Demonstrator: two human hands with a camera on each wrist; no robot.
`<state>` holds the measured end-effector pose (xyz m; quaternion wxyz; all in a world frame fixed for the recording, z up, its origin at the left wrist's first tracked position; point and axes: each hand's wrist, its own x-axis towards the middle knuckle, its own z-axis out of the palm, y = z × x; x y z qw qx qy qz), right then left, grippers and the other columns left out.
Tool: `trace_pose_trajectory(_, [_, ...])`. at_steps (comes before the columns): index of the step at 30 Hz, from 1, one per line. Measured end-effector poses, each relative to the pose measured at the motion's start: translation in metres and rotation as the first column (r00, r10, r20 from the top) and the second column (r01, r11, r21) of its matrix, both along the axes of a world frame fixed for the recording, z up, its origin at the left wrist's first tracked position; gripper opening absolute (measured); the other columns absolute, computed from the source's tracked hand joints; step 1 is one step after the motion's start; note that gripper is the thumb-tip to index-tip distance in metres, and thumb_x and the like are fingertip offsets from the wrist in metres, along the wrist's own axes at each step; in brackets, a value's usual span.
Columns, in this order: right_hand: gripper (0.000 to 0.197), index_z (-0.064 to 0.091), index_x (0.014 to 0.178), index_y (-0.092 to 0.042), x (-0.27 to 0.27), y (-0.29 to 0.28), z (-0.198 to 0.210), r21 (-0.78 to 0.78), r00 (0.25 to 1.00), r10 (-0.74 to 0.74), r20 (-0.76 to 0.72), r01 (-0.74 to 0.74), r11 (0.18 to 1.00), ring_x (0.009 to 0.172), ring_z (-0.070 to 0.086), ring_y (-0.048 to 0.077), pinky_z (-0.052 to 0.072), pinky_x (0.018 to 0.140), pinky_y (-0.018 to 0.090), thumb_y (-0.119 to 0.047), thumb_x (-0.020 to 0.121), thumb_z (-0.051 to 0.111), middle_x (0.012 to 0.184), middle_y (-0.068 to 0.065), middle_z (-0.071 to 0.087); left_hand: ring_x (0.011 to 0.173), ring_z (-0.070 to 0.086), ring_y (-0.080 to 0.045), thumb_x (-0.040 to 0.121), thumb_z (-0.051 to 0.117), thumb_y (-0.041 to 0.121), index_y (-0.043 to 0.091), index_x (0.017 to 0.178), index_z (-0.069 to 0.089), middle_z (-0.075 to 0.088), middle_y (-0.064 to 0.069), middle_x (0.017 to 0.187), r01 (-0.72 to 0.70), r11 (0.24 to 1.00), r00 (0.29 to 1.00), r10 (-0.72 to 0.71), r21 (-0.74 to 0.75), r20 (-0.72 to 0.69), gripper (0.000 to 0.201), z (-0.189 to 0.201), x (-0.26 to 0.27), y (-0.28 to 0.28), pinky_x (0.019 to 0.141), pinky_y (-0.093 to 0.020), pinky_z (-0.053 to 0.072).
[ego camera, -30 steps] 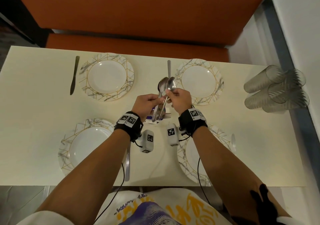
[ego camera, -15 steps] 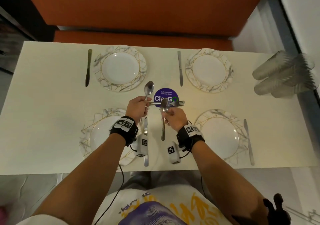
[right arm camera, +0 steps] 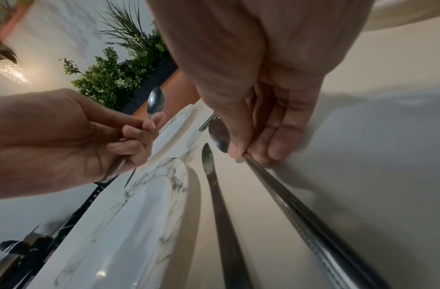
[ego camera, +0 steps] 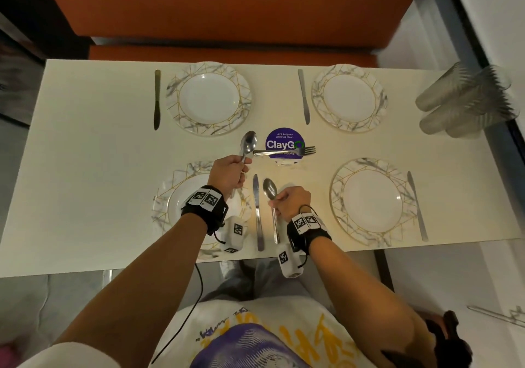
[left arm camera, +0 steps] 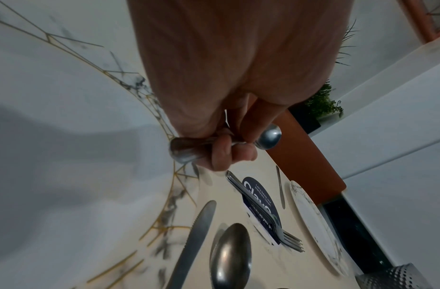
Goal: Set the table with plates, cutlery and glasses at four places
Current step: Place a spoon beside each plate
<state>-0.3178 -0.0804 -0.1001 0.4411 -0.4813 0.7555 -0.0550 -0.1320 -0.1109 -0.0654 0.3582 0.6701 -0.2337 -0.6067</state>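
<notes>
My right hand (ego camera: 277, 200) pinches the neck of a spoon (ego camera: 270, 188), which lies lengthwise just right of the knife (ego camera: 258, 211) beside the near left plate (ego camera: 170, 186). The right wrist view shows its fingertips (right arm camera: 238, 153) on that spoon (right arm camera: 300, 205), low over the table next to the knife (right arm camera: 219, 195). My left hand (ego camera: 241, 166) grips another spoon (ego camera: 248, 143) by the handle above the same plate, bowl pointing away. In the left wrist view its curled fingers (left arm camera: 224, 154) wrap the handle (left arm camera: 184, 150).
Forks (ego camera: 284, 152) lie on a purple round sticker (ego camera: 284, 140) at the table's centre. Three more plates (ego camera: 176, 89) (ego camera: 321, 98) (ego camera: 341, 186) each have a knife (ego camera: 156, 99) (ego camera: 304, 96) (ego camera: 417, 206) alongside. Several clear glasses (ego camera: 466, 100) lie stacked at the far right. An orange bench (ego camera: 227, 12) stands behind.
The hands have parted and drawn back from the table's centre. My right hand has brought one spoon down beside the near left plate's knife; my left hand keeps a spoon raised.
</notes>
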Motion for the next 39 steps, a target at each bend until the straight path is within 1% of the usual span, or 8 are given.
trace_pose_trajectory(7, [0.022, 0.079, 0.089, -0.015, 0.0, 0.0, 0.004, 0.047, 0.993, 0.033, -0.113, -0.027, 0.999, 0.077, 0.062, 0.013, 0.047, 0.073, 0.022, -0.03, 0.076, 0.087, 0.09, 0.001, 0.074, 0.054, 0.05, -0.012, 0.095, 0.046, -0.003, 0.005, 0.105, 0.073, 0.062, -0.008, 0.083, 0.03, 1.0, 1.0, -0.03, -0.004, 0.006, 0.03, -0.001, 0.005, 0.003, 0.045, -0.022, 0.039])
trace_pose_trajectory(16, [0.021, 0.081, 0.091, -0.011, 0.003, 0.0, 0.005, 0.041, 0.986, 0.101, -0.132, -0.096, 0.995, 0.089, 0.071, 0.019, 0.058, 0.09, 0.032, -0.025, 0.077, 0.087, 0.095, 0.006, 0.077, 0.051, 0.049, -0.01, 0.097, 0.046, -0.003, 0.003, 0.106, 0.073, 0.062, -0.007, 0.081, 0.04, 0.999, 0.999, -0.04, -0.005, 0.005, 0.029, -0.003, 0.008, 0.007, 0.046, -0.022, 0.039])
trace_pose_trajectory(24, [0.023, 0.08, 0.094, -0.011, 0.003, 0.002, 0.008, 0.055, 0.982, 0.124, -0.146, -0.117, 0.992, 0.088, 0.071, 0.019, 0.057, 0.086, 0.029, -0.027, 0.078, 0.085, 0.094, 0.005, 0.077, 0.054, 0.051, -0.012, 0.096, 0.046, -0.002, 0.005, 0.104, 0.073, 0.063, -0.008, 0.083, 0.04, 0.999, 0.999, -0.039, -0.008, 0.015, 0.029, -0.002, 0.007, 0.007, 0.047, -0.023, 0.04])
trace_pose_trajectory(27, [0.018, 0.079, 0.089, -0.01, -0.001, 0.002, 0.012, 0.003, 0.983, 0.105, -0.154, -0.106, 0.994, 0.08, 0.068, 0.016, 0.054, 0.075, 0.026, -0.027, 0.083, 0.081, 0.088, 0.005, 0.076, 0.067, 0.059, -0.016, 0.098, 0.05, 0.002, 0.01, 0.104, 0.075, 0.068, -0.01, 0.092, 0.065, 0.997, 0.996, -0.063, -0.03, 0.067, 0.027, -0.003, 0.007, 0.007, 0.053, -0.026, 0.049])
trace_pose_trajectory(31, [0.017, 0.067, 0.08, -0.016, -0.011, -0.003, 0.03, -0.167, 0.993, 0.063, -0.097, -0.078, 0.983, 0.071, 0.059, 0.013, 0.036, 0.057, 0.017, -0.024, 0.094, 0.066, 0.075, -0.003, 0.065, 0.079, 0.066, -0.019, 0.1, 0.056, 0.008, 0.013, 0.105, 0.076, 0.071, -0.012, 0.096, 0.105, 0.992, 0.992, -0.099, -0.075, 0.078, 0.021, -0.001, 0.0, 0.006, 0.067, -0.032, 0.062])
trace_pose_trajectory(34, [0.012, 0.069, 0.092, -0.015, -0.016, -0.014, 0.043, -0.313, 0.998, 0.057, -0.004, -0.055, 0.948, 0.072, 0.058, 0.007, 0.036, 0.06, 0.012, -0.025, 0.095, 0.062, 0.083, -0.007, 0.065, 0.078, 0.066, -0.024, 0.1, 0.061, 0.006, 0.006, 0.106, 0.076, 0.068, -0.012, 0.087, 0.131, 0.987, 0.991, -0.131, -0.09, 0.007, 0.017, 0.005, -0.012, 0.005, 0.074, -0.041, 0.065])
trace_pose_trajectory(37, [0.016, 0.071, 0.097, -0.021, -0.021, -0.028, 0.05, -0.394, 0.992, -0.027, 0.122, 0.073, 0.916, 0.08, 0.069, 0.018, 0.057, 0.073, 0.031, -0.034, 0.092, 0.064, 0.088, -0.002, 0.073, 0.077, 0.067, -0.02, 0.096, 0.07, 0.012, 0.008, 0.103, 0.078, 0.072, -0.009, 0.086, 0.181, 0.977, 0.984, -0.178, -0.117, 0.029, 0.011, 0.012, -0.029, 0.001, 0.077, -0.04, 0.064])
trace_pose_trajectory(39, [0.013, 0.071, 0.095, -0.026, -0.028, -0.036, 0.054, -0.417, 0.982, -0.052, 0.183, 0.125, 0.9, 0.08, 0.071, 0.02, 0.061, 0.078, 0.042, -0.038, 0.091, 0.066, 0.087, -0.003, 0.074, 0.079, 0.069, -0.017, 0.092, 0.076, 0.019, 0.009, 0.101, 0.078, 0.076, -0.007, 0.088, 0.218, 0.967, 0.976, -0.212, -0.133, 0.058, 0.014, 0.017, -0.044, -0.002, 0.075, -0.035, 0.061])
